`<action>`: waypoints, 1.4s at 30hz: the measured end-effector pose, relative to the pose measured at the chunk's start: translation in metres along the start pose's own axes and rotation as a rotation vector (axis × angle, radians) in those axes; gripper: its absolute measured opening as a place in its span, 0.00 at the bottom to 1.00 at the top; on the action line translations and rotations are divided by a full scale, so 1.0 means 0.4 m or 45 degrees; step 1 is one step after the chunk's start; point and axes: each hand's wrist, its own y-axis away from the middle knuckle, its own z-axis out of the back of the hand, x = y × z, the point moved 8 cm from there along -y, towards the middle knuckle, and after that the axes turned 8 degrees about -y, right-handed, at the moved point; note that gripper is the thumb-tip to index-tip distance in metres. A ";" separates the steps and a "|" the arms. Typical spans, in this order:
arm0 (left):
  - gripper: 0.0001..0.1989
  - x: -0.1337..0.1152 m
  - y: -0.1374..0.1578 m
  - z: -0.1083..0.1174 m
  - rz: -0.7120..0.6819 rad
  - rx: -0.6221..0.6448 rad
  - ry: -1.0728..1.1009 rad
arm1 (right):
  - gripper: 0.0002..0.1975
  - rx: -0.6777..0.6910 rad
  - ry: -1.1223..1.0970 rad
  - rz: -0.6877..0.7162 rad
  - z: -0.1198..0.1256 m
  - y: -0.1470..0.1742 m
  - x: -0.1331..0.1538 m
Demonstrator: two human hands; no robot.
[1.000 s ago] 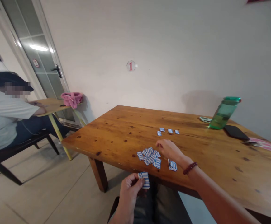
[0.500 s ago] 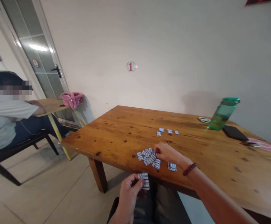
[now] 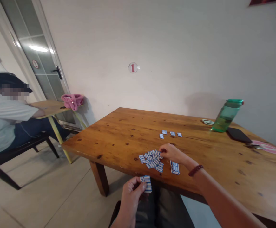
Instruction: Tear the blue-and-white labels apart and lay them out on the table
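Note:
My left hand [image 3: 133, 191] is closed around a small stack of white cards with blue stripes [image 3: 146, 184], held just off the table's front edge. My right hand [image 3: 172, 152], with a dark red bead bracelet at the wrist, pinches the edge of a striped card [image 3: 158, 154] on the right side of a loose pile. Several more cards in the pile [image 3: 151, 161] overlap one another in front of the fingertips. Just below the right hand lies another small group of cards [image 3: 175, 167], partly hidden by it. Farther back sit several separate cards [image 3: 172, 133].
The wooden table [image 3: 119, 133] stands against a wall. On its right side are a green water bottle [image 3: 227, 115], a coiled white cable [image 3: 208, 122], a black phone-like slab [image 3: 239, 135] and a pink round item [image 3: 270, 148]. A person [image 3: 7, 117] sits at another table on the left.
My right hand has shifted slightly right and up, uncovering more of the card group beneath it. The left hand with its stack is nearly still.

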 end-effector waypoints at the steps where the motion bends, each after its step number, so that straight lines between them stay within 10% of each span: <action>1: 0.15 0.000 0.001 0.001 0.000 -0.006 -0.002 | 0.13 0.000 -0.023 -0.005 0.001 -0.001 -0.004; 15: 0.15 -0.003 0.006 -0.004 0.017 0.000 -0.002 | 0.12 0.159 -0.178 0.005 -0.032 0.005 0.026; 42: 0.17 0.006 0.002 -0.001 0.053 -0.009 -0.004 | 0.13 -0.066 0.296 -0.109 -0.050 -0.017 0.121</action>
